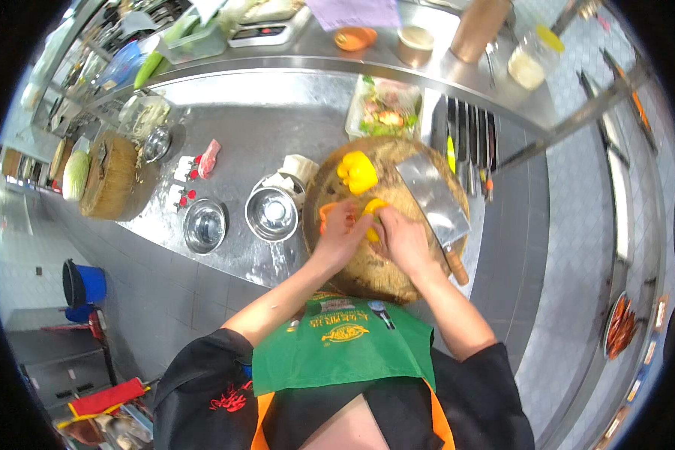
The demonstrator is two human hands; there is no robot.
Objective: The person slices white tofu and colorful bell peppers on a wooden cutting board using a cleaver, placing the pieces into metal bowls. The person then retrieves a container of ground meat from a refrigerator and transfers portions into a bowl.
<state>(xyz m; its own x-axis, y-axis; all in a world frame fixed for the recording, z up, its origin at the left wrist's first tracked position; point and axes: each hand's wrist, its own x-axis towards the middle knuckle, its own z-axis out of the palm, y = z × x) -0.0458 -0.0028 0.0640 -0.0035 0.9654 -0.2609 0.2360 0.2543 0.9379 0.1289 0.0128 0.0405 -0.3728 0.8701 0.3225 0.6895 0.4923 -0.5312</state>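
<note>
Both my hands are over a round wooden chopping block (pixel 365 281). My right hand (pixel 404 239) grips a yellow bell pepper piece (pixel 373 209). The thumb of my left hand (pixel 337 233) reaches to that piece, its fingers curled and blurred. Partly hidden behind my left fingers is an orange pepper piece (pixel 324 215). Beyond my hands sits a larger yellow bell pepper (pixel 358 172). To the right, a cleaver (pixel 434 197) lies flat on the block, its wooden handle (pixel 457 266) pointing towards me.
Steel bowls (pixel 205 226) stand on the steel table (pixel 225 129) to the left, near a piece of raw meat (pixel 208 159). Behind the block is a tray of cut vegetables (pixel 383 109). Several knives (pixel 472 135) stand right of it. A steel shelf (pixel 292 63) overhangs the back.
</note>
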